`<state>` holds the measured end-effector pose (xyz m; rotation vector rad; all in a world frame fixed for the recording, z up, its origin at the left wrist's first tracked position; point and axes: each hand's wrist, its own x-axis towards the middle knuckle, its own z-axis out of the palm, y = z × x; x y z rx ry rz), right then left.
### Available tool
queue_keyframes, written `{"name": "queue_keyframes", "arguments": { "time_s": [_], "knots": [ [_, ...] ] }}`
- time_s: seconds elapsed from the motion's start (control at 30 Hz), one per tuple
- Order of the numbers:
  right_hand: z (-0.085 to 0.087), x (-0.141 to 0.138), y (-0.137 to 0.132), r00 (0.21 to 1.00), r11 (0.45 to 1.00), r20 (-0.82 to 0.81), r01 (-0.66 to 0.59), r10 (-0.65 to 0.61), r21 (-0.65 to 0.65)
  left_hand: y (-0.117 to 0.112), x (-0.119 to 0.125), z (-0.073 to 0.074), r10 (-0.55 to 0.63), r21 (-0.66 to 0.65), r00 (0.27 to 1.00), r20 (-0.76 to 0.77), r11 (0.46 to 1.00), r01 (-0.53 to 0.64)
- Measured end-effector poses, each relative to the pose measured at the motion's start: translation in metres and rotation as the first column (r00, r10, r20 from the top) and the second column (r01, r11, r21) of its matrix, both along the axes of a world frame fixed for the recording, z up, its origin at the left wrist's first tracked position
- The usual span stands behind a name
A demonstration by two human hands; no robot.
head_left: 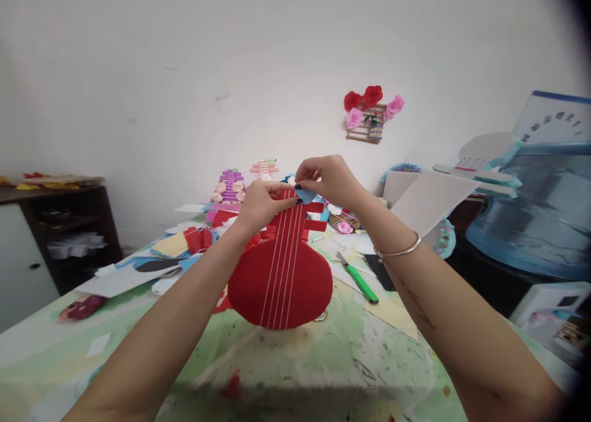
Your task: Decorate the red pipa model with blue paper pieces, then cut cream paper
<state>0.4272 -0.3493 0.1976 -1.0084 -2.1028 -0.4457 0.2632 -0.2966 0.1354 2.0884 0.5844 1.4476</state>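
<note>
Just above the middle of the frame, the right hand (330, 178) pinches a small blue piece (305, 195) between thumb and fingertips. It presses the piece against the top of the neck of a red lute model (281, 280). The left hand (261, 205) is closed round the same neck from the other side, its thumb and forefinger meeting the blue piece, so both hands are clenched there. Both forearms rise from the lower corners and converge at that point with the wrists bent inward. A thin bracelet (399, 249) sits on the right wrist.

The model stands upright at the centre, its round body resting on the paint-stained table (323, 360) and four white strings (281, 268) running down its face. A green-handled knife (362, 283) lies just to its right.

The hands cover the head of the neck, and most of the blue piece is hidden under the fingers, so its shape cannot be made out. A ring-like object behind the lower edge of the body is mostly hidden. Coloured paper scraps crowd the table's left side behind the left arm.

At the right edge a blue water bottle (540, 219) is cut off. The board above it bears a curved row of dark characters too small to read.
</note>
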Motion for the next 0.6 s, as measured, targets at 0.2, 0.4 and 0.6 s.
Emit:
{"name": "queue_keyframes", "arguments": {
  "time_s": [0.2, 0.4, 0.6],
  "knots": [
    [-0.011, 0.001, 0.004, 0.999, 1.000, -0.034, -0.019, 0.019, 0.007, 0.000, -0.001, 0.000, -0.001, 0.005, 1.000, 0.014, 1.000, 0.001],
    [-0.017, 0.001, 0.008, 0.999, 0.999, -0.049, -0.021, 0.023, 0.044, 0.002, -0.001, -0.001, -0.023, -0.023, 1.000, 0.005, 0.999, 0.023],
    [-0.023, 0.001, 0.009, 0.998, 0.997, -0.048, -0.043, 0.046, 0.064, 0.002, -0.001, -0.001, -0.035, -0.018, 0.999, 0.030, 0.999, 0.035]
  ]
}}
